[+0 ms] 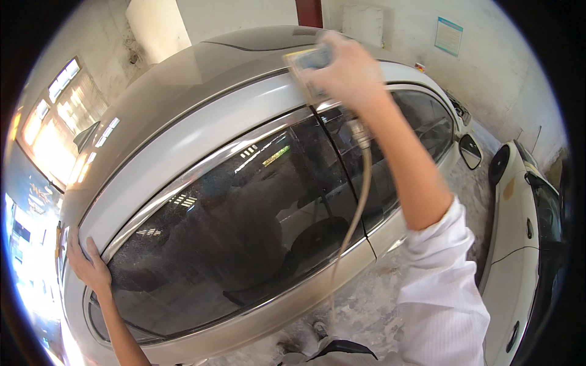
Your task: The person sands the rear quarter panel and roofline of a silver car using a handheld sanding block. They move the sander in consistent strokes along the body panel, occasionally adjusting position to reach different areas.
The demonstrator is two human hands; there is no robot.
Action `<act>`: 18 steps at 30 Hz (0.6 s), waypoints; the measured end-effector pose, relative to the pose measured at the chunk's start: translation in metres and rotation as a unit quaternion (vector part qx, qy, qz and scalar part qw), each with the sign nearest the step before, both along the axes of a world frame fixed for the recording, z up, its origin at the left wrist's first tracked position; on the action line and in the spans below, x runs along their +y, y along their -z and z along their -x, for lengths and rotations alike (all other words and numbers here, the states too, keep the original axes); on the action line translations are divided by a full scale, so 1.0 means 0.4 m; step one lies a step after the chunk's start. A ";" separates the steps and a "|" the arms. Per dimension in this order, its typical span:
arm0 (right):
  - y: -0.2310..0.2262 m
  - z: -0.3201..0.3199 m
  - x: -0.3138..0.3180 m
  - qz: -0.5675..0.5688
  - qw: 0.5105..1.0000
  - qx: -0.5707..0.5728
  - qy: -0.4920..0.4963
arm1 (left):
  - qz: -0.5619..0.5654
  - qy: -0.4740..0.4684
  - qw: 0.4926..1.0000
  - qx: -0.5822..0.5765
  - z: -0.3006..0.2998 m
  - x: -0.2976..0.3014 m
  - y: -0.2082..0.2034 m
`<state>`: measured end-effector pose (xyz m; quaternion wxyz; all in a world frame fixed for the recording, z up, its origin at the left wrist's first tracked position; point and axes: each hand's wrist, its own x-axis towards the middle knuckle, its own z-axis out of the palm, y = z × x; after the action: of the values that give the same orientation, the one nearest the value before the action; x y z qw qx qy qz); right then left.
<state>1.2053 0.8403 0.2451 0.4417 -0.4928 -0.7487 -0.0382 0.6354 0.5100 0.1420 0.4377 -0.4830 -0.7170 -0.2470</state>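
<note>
My right hand (351,73) is wrapped round a pneumatic sander (300,66), slightly blurred, with a flat yellowish pad. The pad rests at the light-grey roof side rail (207,116) of a beige car, above the gap between its two side doors. An air hose (360,204) hangs from a metal fitting below my right wrist and runs down past the dark rear window (220,219). At the rear end of that window, my left hand (91,265) lies with fingers spread on the grey pillar. My right hand hides part of the sander.
The car's beige roof (177,73) curves away beyond the rail. A side mirror (470,150) sticks out at the front. To the right stands another pale car (516,262), across a strip of dusty floor (366,299). Bright windows (52,143) are at the left.
</note>
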 end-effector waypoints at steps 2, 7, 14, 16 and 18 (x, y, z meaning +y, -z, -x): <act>0.010 -0.120 0.096 -0.047 0.998 0.002 0.030 | 0.010 -0.030 1.000 -0.003 -0.004 -0.001 -0.002; -0.015 -0.320 0.257 0.038 0.989 -0.023 0.143 | 0.006 -0.005 1.000 0.003 -0.019 0.004 -0.012; -0.068 -0.066 0.094 0.039 0.996 -0.073 0.025 | -0.001 -0.011 1.000 -0.001 -0.037 0.010 -0.014; -0.091 0.076 -0.008 0.072 0.994 -0.082 -0.026 | -0.011 -0.015 1.000 0.005 -0.044 0.013 -0.017; -0.090 0.238 -0.113 0.046 0.994 -0.093 -0.040 | -0.001 -0.007 1.000 -0.009 -0.051 0.014 -0.023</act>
<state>1.1100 0.7951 0.2813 0.3482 -0.4766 -0.8066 -0.0314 0.6558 0.5157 0.1511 0.4335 -0.4757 -0.7238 -0.2489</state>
